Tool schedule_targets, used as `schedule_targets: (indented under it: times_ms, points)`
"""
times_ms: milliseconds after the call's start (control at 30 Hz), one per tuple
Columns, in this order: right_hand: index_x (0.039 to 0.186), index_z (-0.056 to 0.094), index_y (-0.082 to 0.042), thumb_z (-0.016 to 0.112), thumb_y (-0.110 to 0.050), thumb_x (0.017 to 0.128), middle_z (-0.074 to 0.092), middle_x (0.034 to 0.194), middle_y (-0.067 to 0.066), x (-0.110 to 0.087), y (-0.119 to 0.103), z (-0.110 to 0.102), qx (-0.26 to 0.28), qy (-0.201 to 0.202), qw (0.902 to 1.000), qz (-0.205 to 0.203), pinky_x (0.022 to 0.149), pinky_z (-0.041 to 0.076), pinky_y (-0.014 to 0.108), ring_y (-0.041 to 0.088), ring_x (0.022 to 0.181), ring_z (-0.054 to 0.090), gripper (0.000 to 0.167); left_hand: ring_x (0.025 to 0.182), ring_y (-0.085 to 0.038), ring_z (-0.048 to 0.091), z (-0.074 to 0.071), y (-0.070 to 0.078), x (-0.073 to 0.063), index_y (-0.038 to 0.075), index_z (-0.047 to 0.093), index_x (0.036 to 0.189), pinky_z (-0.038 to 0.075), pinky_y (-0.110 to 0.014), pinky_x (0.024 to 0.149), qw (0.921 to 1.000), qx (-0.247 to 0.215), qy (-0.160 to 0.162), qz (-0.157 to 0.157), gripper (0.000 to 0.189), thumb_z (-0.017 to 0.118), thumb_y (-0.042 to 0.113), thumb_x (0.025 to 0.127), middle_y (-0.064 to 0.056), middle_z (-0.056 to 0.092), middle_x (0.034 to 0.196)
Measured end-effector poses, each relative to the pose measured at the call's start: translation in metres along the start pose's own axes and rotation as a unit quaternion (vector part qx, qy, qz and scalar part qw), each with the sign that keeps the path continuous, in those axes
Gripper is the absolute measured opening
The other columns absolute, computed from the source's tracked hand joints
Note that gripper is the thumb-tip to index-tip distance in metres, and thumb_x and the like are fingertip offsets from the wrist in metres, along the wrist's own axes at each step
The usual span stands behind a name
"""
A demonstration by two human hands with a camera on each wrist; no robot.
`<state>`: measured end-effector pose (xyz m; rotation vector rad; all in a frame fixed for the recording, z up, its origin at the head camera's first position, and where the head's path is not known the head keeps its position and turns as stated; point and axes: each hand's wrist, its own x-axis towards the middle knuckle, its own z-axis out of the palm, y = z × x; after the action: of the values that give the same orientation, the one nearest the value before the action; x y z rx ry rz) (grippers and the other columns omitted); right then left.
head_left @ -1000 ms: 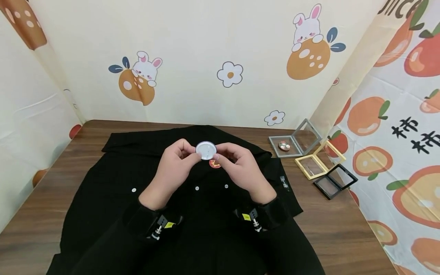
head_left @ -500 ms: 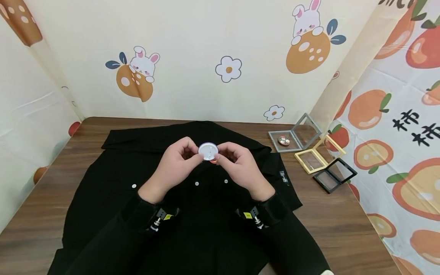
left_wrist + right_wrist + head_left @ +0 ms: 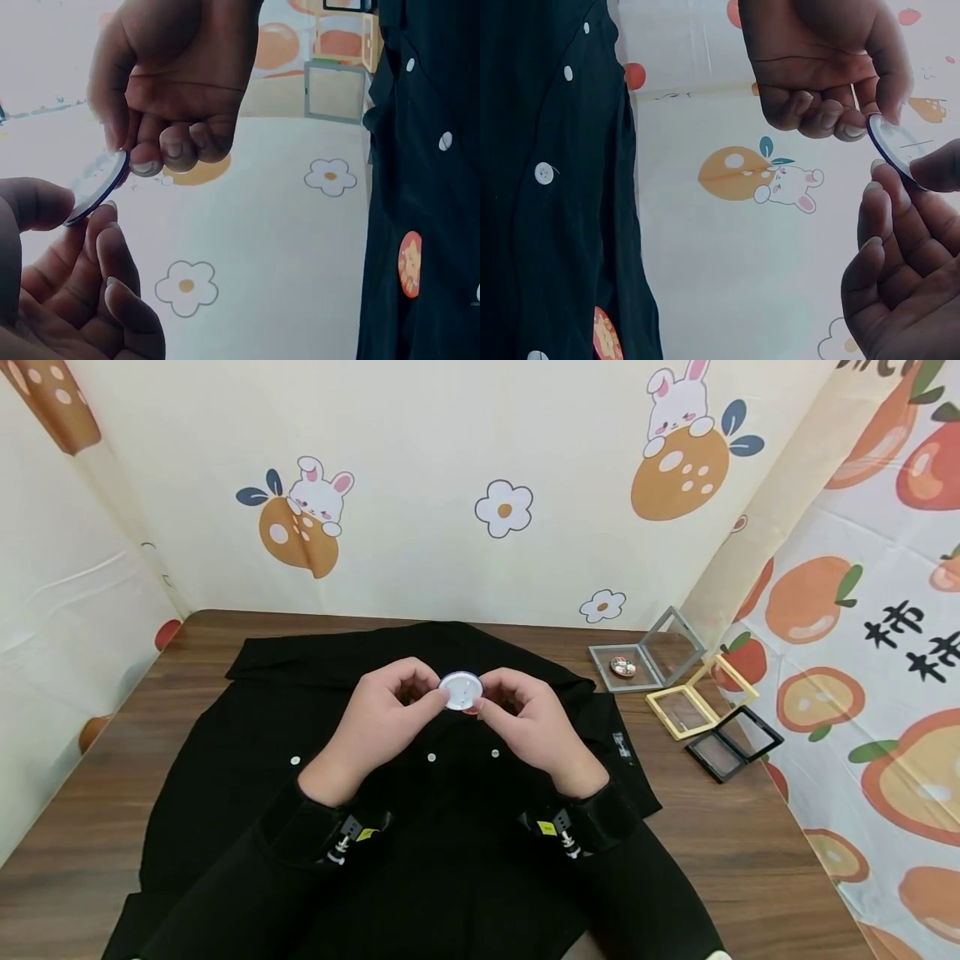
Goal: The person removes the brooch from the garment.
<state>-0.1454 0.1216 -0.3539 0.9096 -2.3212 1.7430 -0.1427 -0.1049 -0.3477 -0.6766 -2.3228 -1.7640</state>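
Between both hands is a round pin badge [image 3: 461, 691], its pale back turned toward the head camera. A thin pin line crosses that back in the right wrist view, and its rim looks dark blue. My left hand [image 3: 395, 707] pinches the badge's left edge between thumb and fingers. On the opposite edge, my right hand [image 3: 531, 718] pinches it the same way. Below the hands a black shirt [image 3: 217, 760] with white buttons lies spread on the table. A red round badge [image 3: 410, 264] sits on the shirt, mostly hidden behind the hands in the head view.
To the right on the wooden table [image 3: 757, 852] stand three open cases: grey [image 3: 595, 665], yellow [image 3: 664, 722] and black [image 3: 703, 763]. A small patterned badge [image 3: 622, 667] lies in the grey one. Printed cloth walls [image 3: 420, 460] enclose the back and sides.
Both hands keep their pinch on the pin badge, with only a slight shift. The red badge on the shirt showed more a second ago; the whole head view has shifted a little.
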Motion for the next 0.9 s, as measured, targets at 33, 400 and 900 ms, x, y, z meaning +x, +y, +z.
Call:
schedule_targets:
  times_ms: [33,400,900]
  points:
    - [0.107,0.071,-0.001,0.065,-0.002,0.1,0.071,0.094,0.013,0.0,-0.0001,-0.0001,-0.008,0.0,1.0,0.0,0.067,0.051,0.033,0.022,0.08,0.063,0.01,0.071,-0.022,0.056,-0.0002,0.0005,-0.0001,0.009,0.07,0.092,0.047,-0.032,0.063,1.0,0.002,-0.001,0.0,0.006,0.073,0.013,0.096,-0.002,0.065,0.082]
    - [0.112,0.071,-0.005,0.069,-0.006,0.097,0.068,0.097,0.003,-0.0017,-0.0007,-0.0009,-0.019,-0.013,0.9997,-0.005,0.073,0.051,0.04,0.022,0.082,0.059,0.015,0.07,-0.02,0.058,0.0005,0.0036,-0.0013,0.012,0.07,0.088,0.048,-0.031,0.06,0.9998,0.022,0.004,-0.001,0.008,0.072,0.006,0.093,0.0,0.067,0.081]
    - [0.106,0.073,-0.007,0.071,-0.004,0.097,0.066,0.094,0.0,-0.0014,-0.0025,0.0023,-0.029,0.005,0.9987,-0.042,0.068,0.049,0.036,0.021,0.078,0.056,0.01,0.069,-0.018,0.06,0.0055,0.008,-0.0038,0.012,0.07,0.086,0.051,-0.032,0.06,0.9998,0.016,-0.001,0.013,0.01,0.073,0.003,0.091,0.001,0.068,0.082]
